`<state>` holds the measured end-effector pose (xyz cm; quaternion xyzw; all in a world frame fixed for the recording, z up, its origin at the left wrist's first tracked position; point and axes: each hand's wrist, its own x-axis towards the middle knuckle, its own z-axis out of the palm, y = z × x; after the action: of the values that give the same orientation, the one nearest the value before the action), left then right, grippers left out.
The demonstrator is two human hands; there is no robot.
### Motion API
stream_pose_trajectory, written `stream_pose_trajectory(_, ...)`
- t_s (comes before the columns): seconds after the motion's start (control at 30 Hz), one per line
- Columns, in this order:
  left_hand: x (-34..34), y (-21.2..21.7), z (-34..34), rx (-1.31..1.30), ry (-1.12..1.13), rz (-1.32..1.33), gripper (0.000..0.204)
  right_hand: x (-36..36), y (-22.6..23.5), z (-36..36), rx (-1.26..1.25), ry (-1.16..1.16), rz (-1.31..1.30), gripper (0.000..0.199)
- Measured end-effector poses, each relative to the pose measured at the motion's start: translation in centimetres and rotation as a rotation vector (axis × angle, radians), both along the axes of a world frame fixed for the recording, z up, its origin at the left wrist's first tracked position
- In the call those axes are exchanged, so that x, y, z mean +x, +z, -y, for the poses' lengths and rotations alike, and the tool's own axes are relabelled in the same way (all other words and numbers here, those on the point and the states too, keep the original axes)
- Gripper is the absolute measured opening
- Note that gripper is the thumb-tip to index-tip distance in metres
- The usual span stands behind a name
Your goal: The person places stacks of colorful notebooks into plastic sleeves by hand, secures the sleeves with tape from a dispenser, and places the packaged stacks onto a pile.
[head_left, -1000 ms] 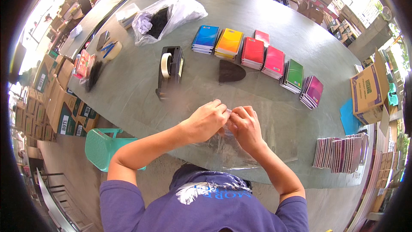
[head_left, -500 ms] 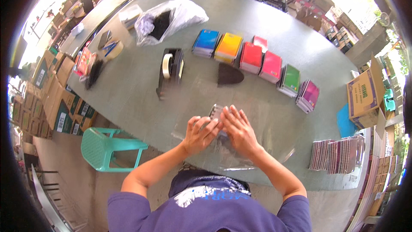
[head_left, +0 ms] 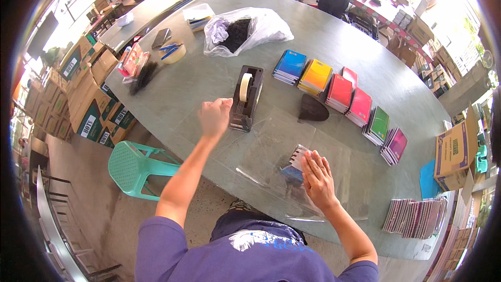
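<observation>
My right hand [head_left: 318, 180] lies flat, fingers stretched, over a small spiral notebook stack [head_left: 295, 164] under clear plastic film [head_left: 261, 169]. The hand covers much of the stack. Beside the front left of the black tape dispenser [head_left: 241, 120], my left hand [head_left: 215, 117] is raised with its fingers curled together. It is slightly blurred, and whatever its fingertips may hold is too small to make out. A pale tape roll [head_left: 245, 87] sits in the dispenser. Beyond the film rests a dark, rounded flat piece [head_left: 313, 108].
Stacks of blue [head_left: 290, 64], yellow [head_left: 316, 74], red, pink, green [head_left: 378, 122] and purple notebooks curve along the right. More spiral notebooks [head_left: 412, 218] stand near the right edge. A plastic bag [head_left: 271, 26] lies at the back; a green stool [head_left: 130, 167] stands left of the table.
My left hand has left the notebook stack and moved left and up to the tape dispenser. My right hand stays on the wrapped stack. The whole view has shifted.
</observation>
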<state>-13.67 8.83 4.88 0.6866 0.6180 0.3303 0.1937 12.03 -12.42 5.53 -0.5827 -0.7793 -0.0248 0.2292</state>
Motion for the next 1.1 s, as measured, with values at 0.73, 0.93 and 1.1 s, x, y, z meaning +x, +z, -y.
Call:
stream_pose_trajectory(0.73,2.4,4.3,6.9,-0.043,-0.336,0.109,0.023,1.1,-1.9,-0.5,0.084,0.007,-0.214,0.053)
stream_pose_trajectory(0.93,11.4,2.2,15.8,-0.34,-0.321,0.451,0.028,0.8,-1.2,-0.4,0.016,0.038,-0.233,0.061)
stream_pose_trajectory(1.1,10.0,-1.9,16.5,-0.074,-0.315,0.193,0.031,0.9,0.8,0.3,-0.086,0.109,-0.27,0.069)
